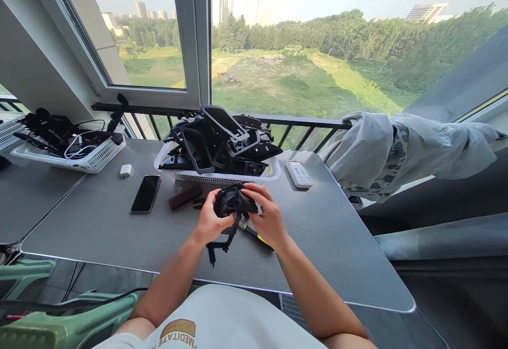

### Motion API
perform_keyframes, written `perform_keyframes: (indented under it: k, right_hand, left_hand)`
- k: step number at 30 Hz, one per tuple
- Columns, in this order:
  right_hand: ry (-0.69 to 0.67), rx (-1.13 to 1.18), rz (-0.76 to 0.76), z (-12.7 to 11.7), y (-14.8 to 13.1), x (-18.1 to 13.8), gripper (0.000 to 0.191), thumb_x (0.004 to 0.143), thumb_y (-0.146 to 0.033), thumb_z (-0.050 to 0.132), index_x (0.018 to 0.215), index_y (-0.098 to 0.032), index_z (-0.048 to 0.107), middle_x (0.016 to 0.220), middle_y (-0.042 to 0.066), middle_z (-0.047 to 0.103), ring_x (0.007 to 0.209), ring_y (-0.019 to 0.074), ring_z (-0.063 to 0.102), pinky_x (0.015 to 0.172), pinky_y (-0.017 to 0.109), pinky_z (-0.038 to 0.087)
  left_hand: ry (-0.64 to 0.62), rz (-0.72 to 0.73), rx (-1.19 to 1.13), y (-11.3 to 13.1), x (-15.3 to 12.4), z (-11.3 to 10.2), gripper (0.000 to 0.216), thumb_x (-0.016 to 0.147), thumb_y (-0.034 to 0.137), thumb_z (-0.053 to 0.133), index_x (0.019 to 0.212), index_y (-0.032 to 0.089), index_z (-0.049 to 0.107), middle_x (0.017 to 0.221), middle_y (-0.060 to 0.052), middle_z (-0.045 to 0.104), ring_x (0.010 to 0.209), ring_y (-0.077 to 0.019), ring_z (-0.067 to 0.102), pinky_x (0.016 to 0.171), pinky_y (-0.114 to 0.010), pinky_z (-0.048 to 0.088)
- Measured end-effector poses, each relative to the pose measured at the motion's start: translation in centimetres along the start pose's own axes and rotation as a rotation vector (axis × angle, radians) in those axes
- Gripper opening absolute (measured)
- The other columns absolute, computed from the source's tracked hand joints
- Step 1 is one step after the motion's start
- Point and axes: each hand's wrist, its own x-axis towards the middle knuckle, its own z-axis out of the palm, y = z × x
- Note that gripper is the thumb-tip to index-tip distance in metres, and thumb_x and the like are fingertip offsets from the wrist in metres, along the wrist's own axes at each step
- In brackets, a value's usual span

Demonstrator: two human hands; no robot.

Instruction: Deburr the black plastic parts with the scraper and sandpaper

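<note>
Between my two hands is a black plastic assembly (232, 199), held just above the table near its middle. My left hand (212, 219) grips its left side, the thumb pressed along the bottom. My right hand (268, 214) has its fingers wrapped over the right side. From its underside hangs a thin, angled black arm (226, 244) toward the table's front edge. A yellow-and-black tool (260, 236) lies beneath my right hand, partly hidden by it; its kind is unclear. Close to my left hand, a dark brown block (185, 198) rests on the table beside small black pieces.
A white basket (214, 179) heaped with black plastic frames stands by the window railing. Another white basket (95, 159) with black parts and cables is at left. A phone (145, 194), a white adapter (126, 170) and a white box (299, 175) lie on the grey table (329, 243).
</note>
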Motion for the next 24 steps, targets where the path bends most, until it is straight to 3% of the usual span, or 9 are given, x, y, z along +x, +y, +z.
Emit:
perform_keyframes:
  k: [3,6,9,13,19,24]
  right_hand:
    - [-0.114,-0.02,-0.071,0.7,-0.2,-0.8,0.061,0.076,0.001,0.05,0.128,-0.028,0.064,0.129,0.009,0.064,0.121,0.0248,0.058,0.102,0.045,0.052]
    - [-0.147,-0.029,-0.052,0.6,-0.1,-1.5,0.065,0.074,0.004,0.046,0.128,-0.029,0.064,0.127,0.008,0.064,0.118,0.0248,0.059,0.1,0.046,0.053]
    - [-0.167,-0.007,0.033,-0.1,0.0,-1.6,0.062,0.068,0.005,0.046,0.114,-0.028,0.072,0.117,0.007,0.069,0.11,0.0264,0.063,0.097,0.047,0.055]
    - [-0.188,0.087,0.069,-1.3,0.2,-1.0,0.049,0.064,0.002,0.049,0.091,-0.026,0.077,0.096,0.004,0.073,0.087,0.024,0.071,0.08,0.039,0.061]
    - [0.028,0.191,0.121,-1.0,-0.1,0.4,0.038,0.08,-0.007,0.054,0.108,-0.026,0.072,0.112,0.007,0.07,0.104,0.0222,0.068,0.091,0.038,0.058]
    - [-0.065,0.089,0.077,1.2,-1.1,-1.4,0.053,0.076,-0.001,0.053,0.118,-0.028,0.071,0.119,0.008,0.068,0.112,0.0228,0.064,0.098,0.04,0.054]
  left_hand:
    - [0.018,-0.018,-0.062,0.2,0.0,0.0,0.069,0.049,0.032,0.081,0.11,0.019,0.05,0.097,-0.004,0.066,0.087,-0.0182,0.064,0.077,-0.029,0.051]
    - [0.005,-0.07,-0.143,0.1,-0.1,0.1,0.07,0.047,0.032,0.083,0.107,0.019,0.049,0.094,-0.003,0.066,0.083,-0.0171,0.063,0.073,-0.028,0.05]
    - [0.024,-0.122,-0.234,0.1,-0.1,0.2,0.068,0.047,0.031,0.083,0.105,0.02,0.049,0.088,-0.001,0.065,0.074,-0.0147,0.061,0.066,-0.025,0.048]
    - [0.069,-0.117,-0.296,0.6,0.3,-0.2,0.066,0.052,0.032,0.082,0.107,0.021,0.048,0.087,0.003,0.062,0.065,-0.0096,0.056,0.059,-0.022,0.045]
    - [0.015,-0.14,-0.363,1.1,0.0,0.4,0.071,0.047,0.033,0.089,0.105,0.019,0.051,0.086,0.0,0.066,0.068,-0.0126,0.061,0.062,-0.024,0.049]
    - [0.123,-0.101,-0.456,0.5,0.0,0.9,0.072,0.043,0.031,0.091,0.102,0.018,0.053,0.085,0.0,0.067,0.075,-0.0149,0.065,0.069,-0.024,0.05]
